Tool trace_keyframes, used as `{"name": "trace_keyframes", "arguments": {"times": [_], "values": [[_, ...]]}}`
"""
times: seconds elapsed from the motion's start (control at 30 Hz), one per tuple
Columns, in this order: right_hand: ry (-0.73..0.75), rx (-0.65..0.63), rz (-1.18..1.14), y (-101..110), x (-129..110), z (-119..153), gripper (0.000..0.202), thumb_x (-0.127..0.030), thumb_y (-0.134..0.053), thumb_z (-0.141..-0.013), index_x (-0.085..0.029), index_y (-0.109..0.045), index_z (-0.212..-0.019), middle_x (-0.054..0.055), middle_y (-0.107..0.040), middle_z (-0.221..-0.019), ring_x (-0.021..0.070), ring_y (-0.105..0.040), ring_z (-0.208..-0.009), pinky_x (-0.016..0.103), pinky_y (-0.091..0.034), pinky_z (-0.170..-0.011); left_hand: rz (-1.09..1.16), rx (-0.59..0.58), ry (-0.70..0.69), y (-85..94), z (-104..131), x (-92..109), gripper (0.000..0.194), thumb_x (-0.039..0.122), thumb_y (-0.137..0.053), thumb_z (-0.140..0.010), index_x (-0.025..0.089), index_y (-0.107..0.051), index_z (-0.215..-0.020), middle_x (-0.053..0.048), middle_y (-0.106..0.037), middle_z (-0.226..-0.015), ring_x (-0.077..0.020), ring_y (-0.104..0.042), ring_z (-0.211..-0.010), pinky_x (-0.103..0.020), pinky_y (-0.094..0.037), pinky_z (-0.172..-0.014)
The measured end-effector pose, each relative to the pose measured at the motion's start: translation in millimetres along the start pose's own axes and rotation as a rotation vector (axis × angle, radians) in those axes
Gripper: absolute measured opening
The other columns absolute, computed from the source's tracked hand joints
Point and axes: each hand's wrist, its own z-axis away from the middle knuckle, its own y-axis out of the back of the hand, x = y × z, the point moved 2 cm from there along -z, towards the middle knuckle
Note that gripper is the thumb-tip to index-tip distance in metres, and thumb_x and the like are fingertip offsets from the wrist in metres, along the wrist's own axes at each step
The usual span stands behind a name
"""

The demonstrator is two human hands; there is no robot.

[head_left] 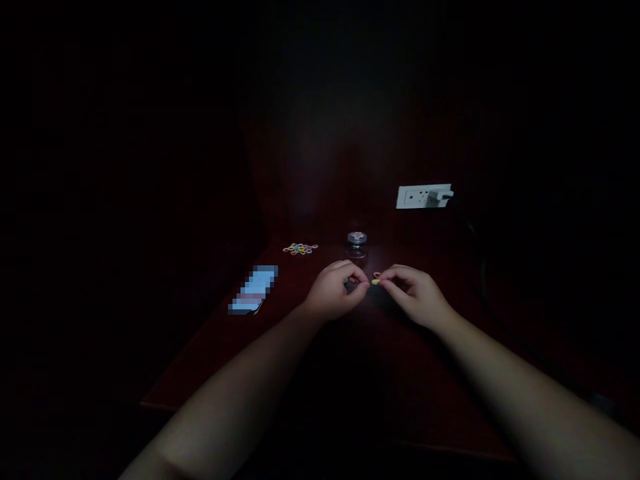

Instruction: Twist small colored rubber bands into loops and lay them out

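Observation:
My right hand [415, 292] is closed in a pinch, with a small yellow hair tie [375, 282] at its fingertips. A small orange hair tie [377, 274] shows just behind the yellow one; whether the fingers touch it I cannot tell. Close by on the left, my left hand [337, 290] has thumb and forefinger pressed together. A bit of green [346, 282] shows inside its curled fingers, but what its fingertips hold is too small to make out. Beyond both hands stands a clear round jar [357, 247] with a lid on top.
Several colourful hair ties [300, 249] lie in a loose pile at the back left of the dark red table [380, 373]. A phone [255, 290] with a lit, blurred screen rests near the left edge. On the back panel, a white socket [424, 196] holds a plugged-in charger.

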Motion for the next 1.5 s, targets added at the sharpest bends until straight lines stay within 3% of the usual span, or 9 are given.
{"name": "trace_keyframes", "arguments": {"times": [0.07,0.2,0.27,0.4,0.67,0.83,1.07,1.37,1.5], "values": [[-0.061,0.072,0.039,12,17,-3,0.019,-0.032,-0.056,-0.086,-0.018,-0.069,-0.087,0.006,-0.069,-0.086,0.0186,-0.064,-0.078,0.03,-0.05,-0.07,-0.013,0.011,0.027,1.3,1,0,0.005,0.019,-0.058,-0.079,0.016,-0.062,-0.078,-0.002,-0.061,-0.077,-0.0134,-0.056,-0.074,-0.025,-0.045,-0.068],[-0.44,0.395,0.214,51,68,-1,0.025,-0.036,-0.058,-0.081,-0.015,-0.07,-0.088,0.009,-0.072,-0.085,0.0211,-0.066,-0.075,0.03,-0.05,-0.064,-0.01,0.015,0.051,2.6,1,0,0.007,0.019,-0.057,-0.08,0.017,-0.063,-0.077,-0.002,-0.061,-0.078,-0.0131,-0.057,-0.074,-0.025,-0.044,-0.068],[-0.608,0.431,0.29,63,89,4,0.027,-0.035,-0.056,-0.081,-0.014,-0.071,-0.089,0.01,-0.073,-0.084,0.0213,-0.067,-0.072,0.03,-0.05,-0.061,-0.007,0.013,0.057,2.6,2,-1,0.007,0.019,-0.057,-0.08,0.017,-0.063,-0.077,-0.002,-0.062,-0.078,-0.0131,-0.057,-0.074,-0.025,-0.044,-0.068],[-0.688,0.367,0.336,65,110,11,0.023,-0.03,-0.058,-0.079,-0.014,-0.073,-0.085,0.01,-0.072,-0.074,0.019,-0.066,-0.06,0.028,-0.048,-0.056,-0.006,0.021,0.065,2.6,1,-1,0.007,0.02,-0.057,-0.08,0.017,-0.063,-0.077,-0.002,-0.063,-0.079,-0.0131,-0.057,-0.074,-0.025,-0.044,-0.067],[-0.709,0.157,0.41,51,121,13,0.012,-0.023,-0.064,-0.074,-0.017,-0.073,-0.078,0.006,-0.071,-0.072,0.0162,-0.064,-0.063,0.026,-0.046,-0.062,-0.015,0.023,0.066,2.9,1,1,0.006,0.019,-0.058,-0.08,0.017,-0.063,-0.076,-0.002,-0.063,-0.078,-0.0125,-0.058,-0.074,-0.023,-0.044,-0.065],[-0.634,0.14,0.478,53,122,12,0.019,-0.023,-0.062,-0.075,-0.018,-0.069,-0.092,0.006,-0.07,-0.091,0.0165,-0.063,-0.079,0.026,-0.046,-0.07,-0.02,0.02,0.064,3.1,1,1,0.007,0.019,-0.057,-0.08,0.017,-0.063,-0.077,-0.002,-0.063,-0.079,-0.0129,-0.057,-0.075,-0.023,-0.044,-0.065],[-0.569,0.04,0.527,48,121,11,0.012,-0.024,-0.066,-0.07,-0.019,-0.069,-0.08,0.007,-0.068,-0.09,0.0189,-0.062,-0.08,0.028,-0.046,-0.074,-0.018,0.016,0.064,3.9,0,2,0.007,0.019,-0.058,-0.08,0.016,-0.063,-0.077,-0.002,-0.062,-0.078,-0.0129,-0.057,-0.075,-0.024,-0.044,-0.066],[-0.546,0.039,0.54,44,121,10,0.036,-0.025,-0.068,-0.07,-0.018,-0.068,-0.105,0.01,-0.067,-0.107,0.0216,-0.063,-0.094,0.031,-0.047,-0.088,-0.016,0.012,0.056,4.5,0,3,0.007,0.019,-0.058,-0.08,0.017,-0.064,-0.078,-0.003,-0.063,-0.08,-0.0139,-0.058,-0.077,-0.024,-0.045,-0.066],[-0.558,0.022,0.535,41,122,11,0.03,-0.024,-0.066,-0.073,-0.019,-0.07,-0.102,0.009,-0.07,-0.102,0.0212,-0.065,-0.093,0.03,-0.048,-0.086,-0.017,0.017,0.055,4.1,0,3,0.007,0.019,-0.057,-0.08,0.017,-0.063,-0.078,-0.003,-0.063,-0.08,-0.0136,-0.058,-0.076,-0.024,-0.045,-0.066]]}}
